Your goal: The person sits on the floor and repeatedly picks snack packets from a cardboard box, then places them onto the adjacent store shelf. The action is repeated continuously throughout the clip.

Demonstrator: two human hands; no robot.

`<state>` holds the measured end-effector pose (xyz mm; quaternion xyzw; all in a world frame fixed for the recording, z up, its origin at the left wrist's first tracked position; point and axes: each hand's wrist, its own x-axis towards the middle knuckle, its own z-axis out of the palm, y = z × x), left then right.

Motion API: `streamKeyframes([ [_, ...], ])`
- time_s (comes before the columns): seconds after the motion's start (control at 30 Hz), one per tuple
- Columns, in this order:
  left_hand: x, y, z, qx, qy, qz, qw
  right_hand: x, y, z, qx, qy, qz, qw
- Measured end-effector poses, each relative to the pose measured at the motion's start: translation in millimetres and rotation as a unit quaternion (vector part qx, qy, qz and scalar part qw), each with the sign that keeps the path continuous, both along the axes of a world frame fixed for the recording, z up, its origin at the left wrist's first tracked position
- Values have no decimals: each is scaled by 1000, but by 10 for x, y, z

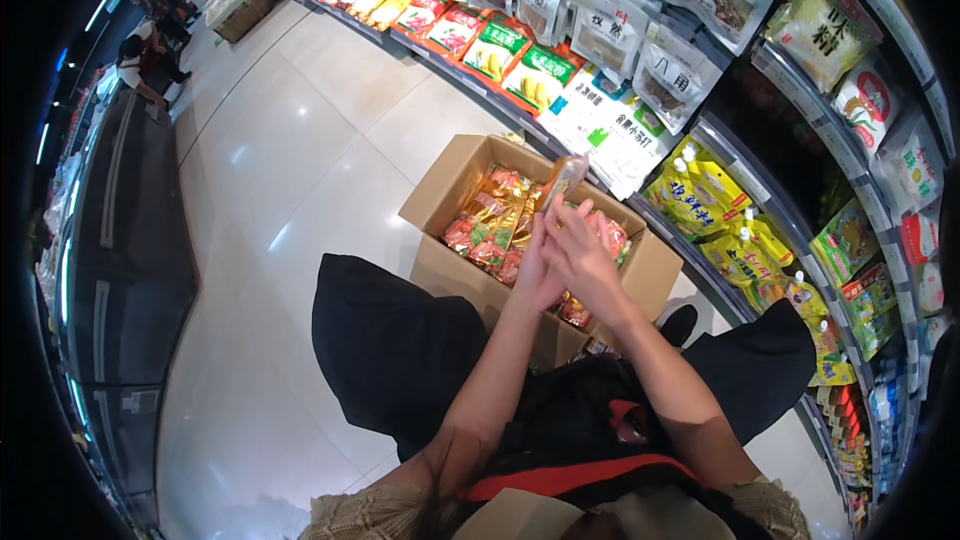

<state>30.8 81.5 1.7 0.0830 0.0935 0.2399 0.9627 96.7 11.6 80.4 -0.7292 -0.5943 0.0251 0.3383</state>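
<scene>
An open cardboard box (654, 274) stands on the floor between my knees, its flaps folded outward. Inside lie several shiny gold and red printed food packets (491, 221). Above the box my left hand (541, 266) and my right hand (586, 259) meet, fingers close together. From their fingertips a partly clear plastic packet (564, 178) with brownish contents sticks up towards the shelf. Both hands seem to pinch its near end, though the fingers hide the exact grip. The right hand partly covers the left.
A supermarket shelf (480, 86) with bagged seasonings curves along the front and right. Yellow spouted pouches (694, 187) sit low beside the box. Hanging bags (611, 26) jut out above. At left runs a dark display case (120, 255). A person (142, 64) bends far off by a crate (244, 15).
</scene>
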Motion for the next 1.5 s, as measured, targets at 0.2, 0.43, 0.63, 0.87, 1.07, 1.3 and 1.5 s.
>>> streamKeyframes([
  [0.2,-104,-34,-555,4,424,114,899,109,-369,-755,-80,147,-19,986],
  [0.43,-77,381,-1133,599,721,82,339,279,-787,-782,-129,190,43,972],
  [0.63,-295,931,-1450,555,774,-101,286,43,-955,-890,-180,191,161,951],
  [0.87,-164,630,-1319,534,684,-174,465,292,-984,-886,-90,165,97,977],
  [1.07,87,-59,-368,353,460,-99,808,578,-915,-932,-29,182,-18,983],
  [1.3,-84,-441,502,148,153,-95,972,394,-934,-963,88,488,-38,867],
  [1.5,-175,-438,231,734,421,166,506,387,-1106,-699,73,720,-92,684],
])
